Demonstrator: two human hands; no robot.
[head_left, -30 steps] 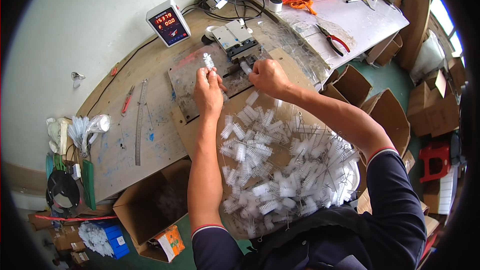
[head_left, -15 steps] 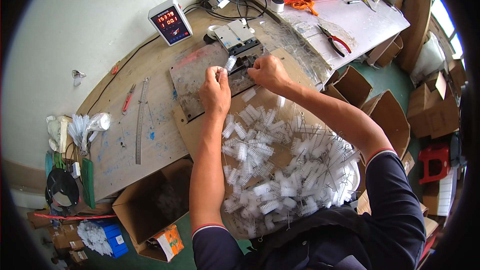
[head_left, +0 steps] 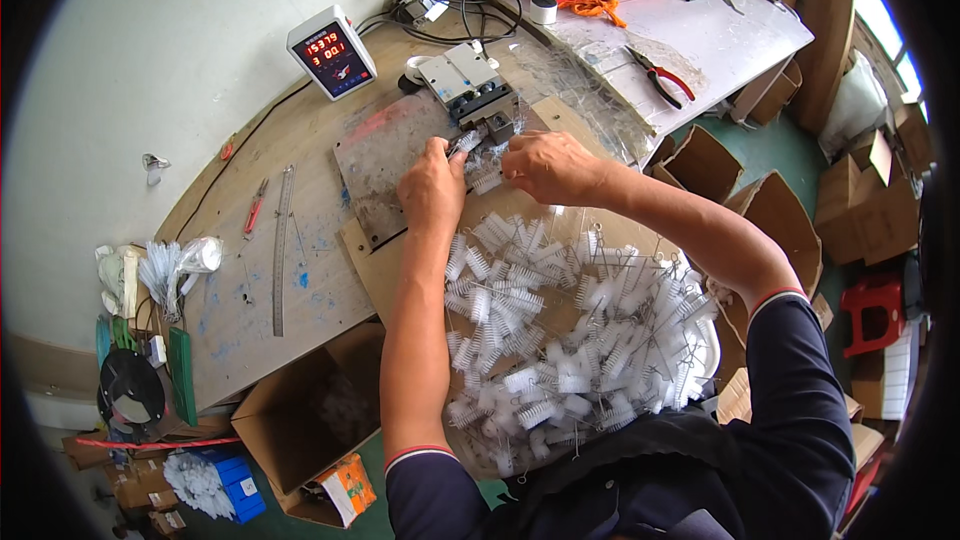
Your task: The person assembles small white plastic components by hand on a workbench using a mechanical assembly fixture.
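A small white-bristled brush with a twisted-wire stem [head_left: 465,143] is pinched in the fingers of my left hand [head_left: 432,183], tilted against the front of a small metal bench machine [head_left: 464,75]. My right hand [head_left: 558,168] is closed just right of the machine's dark block [head_left: 499,127]; what its fingertips hold, if anything, is hidden. Another white brush [head_left: 487,182] lies between my hands at the base plate's edge. Below my forearms spreads a big pile of similar brushes [head_left: 600,340], many with looped wire ends.
A counter box with red digits [head_left: 332,52] stands behind the machine. To the left lie a steel ruler [head_left: 284,250] and red-handled cutters [head_left: 256,208]. Red-handled pliers [head_left: 660,77] rest on the white side table [head_left: 735,45]. Open cardboard boxes [head_left: 770,230] stand at right, another [head_left: 300,410] below left.
My right hand has drawn back toward me from the machine's block. My left hand has tilted its brush lower, closer to the machine front. The counter's lower digits have changed.
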